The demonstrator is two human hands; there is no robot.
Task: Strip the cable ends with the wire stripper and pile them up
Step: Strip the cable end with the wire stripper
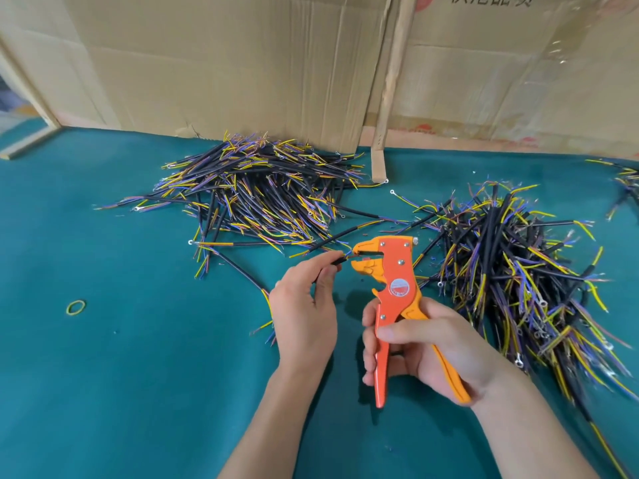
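Two hands work at mid-table: the left hand (304, 312) pinches one black cable (332, 263) near its tip, long axis running left to right, coloured ends lying just at the stripper's mouth. To its right, the right hand (425, 350) is curled round the wire stripper (394, 288) handles, head up, jaws parted and facing left toward the cable. Whether the ends are fully seated cannot be told.

Bright, even light; soft shadows under hands; sharp centre; wide-angle bend + blur at edges
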